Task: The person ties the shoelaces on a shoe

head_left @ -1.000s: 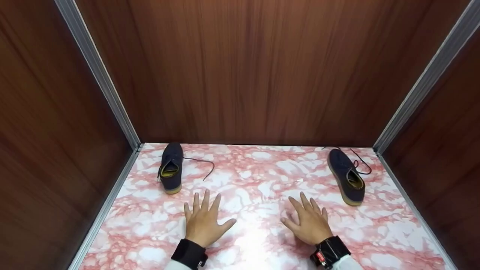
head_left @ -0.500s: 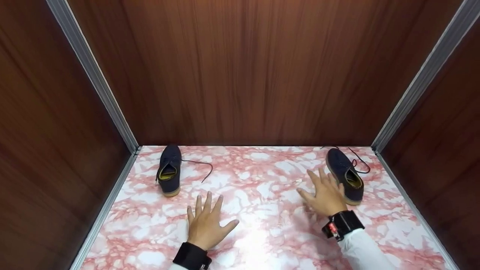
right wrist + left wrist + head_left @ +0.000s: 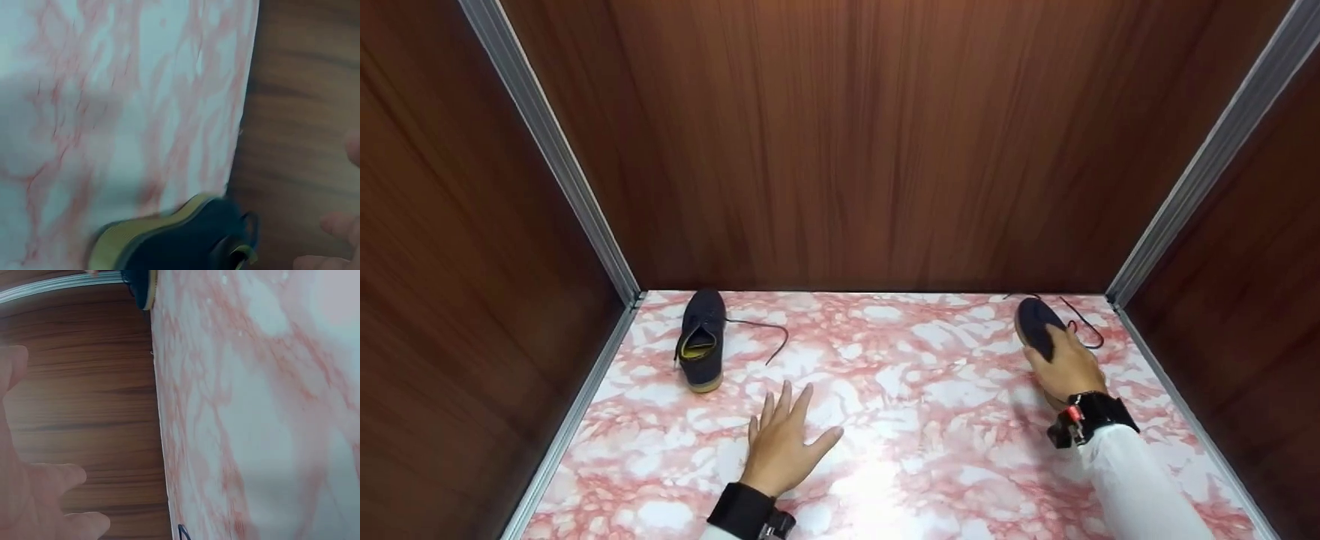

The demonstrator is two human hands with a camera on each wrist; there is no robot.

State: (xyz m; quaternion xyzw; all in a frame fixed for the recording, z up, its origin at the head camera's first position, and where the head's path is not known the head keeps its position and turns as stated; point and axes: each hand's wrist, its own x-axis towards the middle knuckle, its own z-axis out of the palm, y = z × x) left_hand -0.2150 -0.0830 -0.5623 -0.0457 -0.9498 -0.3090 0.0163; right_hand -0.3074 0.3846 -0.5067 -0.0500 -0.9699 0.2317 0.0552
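A dark navy lace-up shoe with a yellow lining and tan sole stands at the left, toe toward the back wall. Its loose lace trails to the right. My left hand is held in front of it, fingers spread, holding nothing. The matching right shoe lies angled at the right. Over its heel and opening is my right hand, thumb on the left side and fingers toward the right. In the right wrist view the fingertips look apart from the shoe.
Brown wood-grain panels rise at the back and both sides, with grey metal posts in the corners. The surface is pink and white marbled. A loose lace lies right of the right shoe.
My right hand has moved forward and to the right, from beside the right shoe to over it. My left hand has barely moved. Both shoes stay where they were.
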